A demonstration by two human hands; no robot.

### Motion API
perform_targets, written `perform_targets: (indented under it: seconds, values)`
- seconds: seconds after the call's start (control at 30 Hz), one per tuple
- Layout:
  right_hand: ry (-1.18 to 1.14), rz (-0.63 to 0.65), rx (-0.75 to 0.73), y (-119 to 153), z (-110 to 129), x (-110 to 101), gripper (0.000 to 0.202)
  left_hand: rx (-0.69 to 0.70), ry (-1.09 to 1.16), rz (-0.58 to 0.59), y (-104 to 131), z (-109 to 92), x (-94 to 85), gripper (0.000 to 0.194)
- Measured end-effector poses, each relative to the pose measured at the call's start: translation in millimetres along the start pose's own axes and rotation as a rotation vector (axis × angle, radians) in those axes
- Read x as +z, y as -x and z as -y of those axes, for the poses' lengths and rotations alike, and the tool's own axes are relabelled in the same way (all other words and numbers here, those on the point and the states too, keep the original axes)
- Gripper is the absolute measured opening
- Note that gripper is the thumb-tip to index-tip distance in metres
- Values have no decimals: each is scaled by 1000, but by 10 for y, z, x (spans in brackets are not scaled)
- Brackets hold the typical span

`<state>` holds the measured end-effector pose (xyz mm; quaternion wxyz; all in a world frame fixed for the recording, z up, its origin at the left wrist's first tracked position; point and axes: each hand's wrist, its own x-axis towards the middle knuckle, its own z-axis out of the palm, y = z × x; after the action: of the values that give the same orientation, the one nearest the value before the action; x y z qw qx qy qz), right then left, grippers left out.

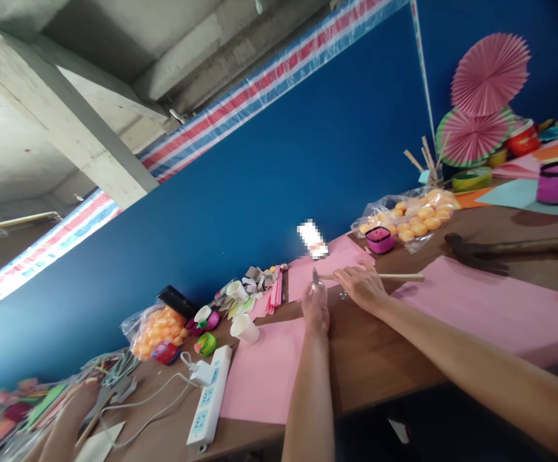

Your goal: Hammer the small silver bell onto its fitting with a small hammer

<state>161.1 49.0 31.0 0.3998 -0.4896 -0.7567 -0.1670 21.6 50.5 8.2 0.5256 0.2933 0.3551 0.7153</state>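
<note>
My left hand point(316, 308) is closed around a small tool whose pointed metal blade point(315, 276) sticks up past the fingers; its handle is hidden. My right hand point(361, 285) is closed over a thin wooden stick point(401, 278). One end of the stick reaches toward the blade, and the other points right. Under and behind the hands lies a pink paper sheet point(300, 276). Small shiny metal bits point(343, 296) lie on the brown table point(370, 359) near my right hand. Another pink sheet point(264, 372) is left of my left forearm.
A hammer point(500, 250) and a large pink sheet point(490, 308) are at right. Bags of orange balls point(418, 218) stand at the back. A paper cup point(244, 328) and a corded power strip point(210, 398) are at left, near another person's hand point(83, 401).
</note>
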Motion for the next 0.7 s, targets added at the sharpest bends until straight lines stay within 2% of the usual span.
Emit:
perform_targets:
  seconds: [0.2, 0.33, 0.5, 0.7]
  values:
    - [-8, -33, 8, -4, 3, -8, 23, 1, 19, 36, -19, 40, -27, 32]
    - [-29, -98, 2, -13, 1, -36, 21, 35, 105, 71, -39, 52, -43, 18]
    - [1, -36, -18, -11, -17, -22, 24, -5, 94, 79, -44, 40, -68, 13]
    - [-21, -64, 0, -11, -17, -20, 22, -55, 76, 52, -30, 30, -71, 9]
